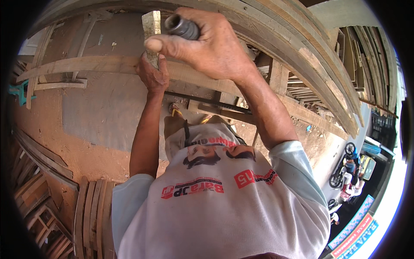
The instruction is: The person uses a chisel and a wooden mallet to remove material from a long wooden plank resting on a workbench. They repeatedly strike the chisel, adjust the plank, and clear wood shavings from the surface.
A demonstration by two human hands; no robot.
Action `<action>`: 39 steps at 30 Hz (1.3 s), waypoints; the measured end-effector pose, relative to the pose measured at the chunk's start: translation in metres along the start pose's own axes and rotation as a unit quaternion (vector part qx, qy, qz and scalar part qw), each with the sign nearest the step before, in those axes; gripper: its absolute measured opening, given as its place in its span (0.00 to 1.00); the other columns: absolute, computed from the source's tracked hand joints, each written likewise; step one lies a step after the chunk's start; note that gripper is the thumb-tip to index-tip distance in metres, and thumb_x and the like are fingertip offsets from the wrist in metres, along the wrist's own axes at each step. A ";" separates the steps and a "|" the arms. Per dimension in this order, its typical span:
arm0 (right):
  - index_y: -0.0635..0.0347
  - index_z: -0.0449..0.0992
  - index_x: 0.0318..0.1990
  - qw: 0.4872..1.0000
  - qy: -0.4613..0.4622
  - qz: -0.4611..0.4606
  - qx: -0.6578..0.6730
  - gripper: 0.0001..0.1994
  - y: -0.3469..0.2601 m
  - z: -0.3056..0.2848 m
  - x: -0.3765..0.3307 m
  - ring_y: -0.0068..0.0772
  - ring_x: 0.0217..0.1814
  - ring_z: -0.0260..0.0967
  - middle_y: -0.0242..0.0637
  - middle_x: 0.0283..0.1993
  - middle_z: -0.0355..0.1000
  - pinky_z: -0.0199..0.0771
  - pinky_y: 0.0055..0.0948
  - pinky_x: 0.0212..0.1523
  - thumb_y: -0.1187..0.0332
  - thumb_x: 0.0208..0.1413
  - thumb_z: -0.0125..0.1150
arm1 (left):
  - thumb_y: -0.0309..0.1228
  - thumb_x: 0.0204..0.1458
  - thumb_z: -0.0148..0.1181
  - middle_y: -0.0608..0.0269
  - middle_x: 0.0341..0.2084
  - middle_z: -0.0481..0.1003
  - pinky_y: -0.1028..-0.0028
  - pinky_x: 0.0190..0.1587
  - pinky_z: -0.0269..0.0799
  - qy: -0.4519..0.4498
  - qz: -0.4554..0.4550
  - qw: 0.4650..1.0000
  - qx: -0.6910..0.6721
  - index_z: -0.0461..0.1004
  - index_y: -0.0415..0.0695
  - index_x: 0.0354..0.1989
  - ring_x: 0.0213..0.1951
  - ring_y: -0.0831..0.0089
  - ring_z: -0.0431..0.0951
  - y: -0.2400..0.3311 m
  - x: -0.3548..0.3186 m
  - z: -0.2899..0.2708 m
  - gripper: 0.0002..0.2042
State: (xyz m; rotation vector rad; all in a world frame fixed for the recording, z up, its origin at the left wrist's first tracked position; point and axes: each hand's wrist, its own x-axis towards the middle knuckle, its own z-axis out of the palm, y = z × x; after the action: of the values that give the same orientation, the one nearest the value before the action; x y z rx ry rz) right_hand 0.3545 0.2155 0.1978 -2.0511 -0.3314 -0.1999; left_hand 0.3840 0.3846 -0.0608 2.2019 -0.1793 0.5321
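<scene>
The right hand (211,45) is gripping a dark, round handle (183,28) with a hole in its end. The handle's other end is hiding behind the hand. The right thumb is poking out in front of a pale, rough piece (152,21); nobody can tell whether it is touching. It would probably be safer wrapping around the handle.

The left hand (154,74), just below and to the left, is pinching the piece's low end, and the piece is standing up above it. The hands are working close together; whether they are touching is not showing. The left hand should be squeezing firmly, so nothing is wobbling, with its fingers sitting low.

A long board (90,65) is running behind the left hand. Below the hands, feet in sandals (176,111) should be standing steady. To the right, big beams (302,60) are lying.
</scene>
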 end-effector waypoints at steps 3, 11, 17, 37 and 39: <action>0.60 0.82 0.32 0.999 -0.008 0.030 0.039 0.24 -0.002 0.002 0.011 0.23 0.25 0.72 0.31 0.23 0.75 0.72 0.29 0.27 0.44 0.53 0.71 | 0.42 0.56 0.60 0.42 0.44 0.73 0.47 0.56 0.61 0.023 0.023 0.999 -0.025 0.66 0.34 0.56 0.49 0.44 0.72 0.005 0.005 -0.003 0.27; 0.64 0.72 0.27 0.919 0.298 -0.007 0.256 0.22 0.009 -0.054 -0.005 0.27 0.16 0.62 0.35 0.19 0.64 0.63 0.29 0.18 0.52 0.60 0.65 | 0.44 0.58 0.58 0.37 0.45 0.74 0.48 0.54 0.65 0.036 -0.021 0.999 0.018 0.67 0.31 0.56 0.48 0.40 0.73 0.006 -0.001 -0.006 0.27; 0.61 0.67 0.28 0.769 0.491 0.003 0.409 0.16 0.080 -0.054 -0.038 0.35 0.21 0.62 0.37 0.22 0.63 0.67 0.37 0.26 0.58 0.61 0.53 | 0.45 0.56 0.59 0.40 0.49 0.73 0.51 0.64 0.53 -0.011 -0.058 0.998 0.015 0.64 0.35 0.60 0.57 0.45 0.68 0.007 -0.001 -0.006 0.30; 0.61 0.64 0.30 0.600 0.538 0.026 0.591 0.20 0.130 -0.060 -0.091 0.33 0.27 0.59 0.38 0.26 0.59 0.66 0.38 0.34 0.51 0.58 0.48 | 0.48 0.60 0.55 0.37 0.51 0.71 0.48 0.58 0.62 -0.040 -0.068 0.997 0.002 0.65 0.34 0.61 0.54 0.41 0.68 0.016 0.002 -0.015 0.30; 0.62 0.64 0.30 0.573 0.555 0.036 0.602 0.20 0.137 -0.061 -0.098 0.33 0.27 0.59 0.38 0.26 0.60 0.67 0.39 0.35 0.51 0.58 0.48 | 0.48 0.60 0.55 0.38 0.51 0.71 0.48 0.58 0.62 -0.027 -0.041 0.999 0.023 0.65 0.35 0.61 0.54 0.41 0.68 0.013 -0.001 -0.010 0.30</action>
State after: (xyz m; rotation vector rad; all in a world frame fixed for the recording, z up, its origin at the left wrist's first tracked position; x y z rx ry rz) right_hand 0.3043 0.0852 0.0858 -0.2981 0.3783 -0.8704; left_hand 0.3760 0.3840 -0.0461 2.2584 -0.1048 0.4362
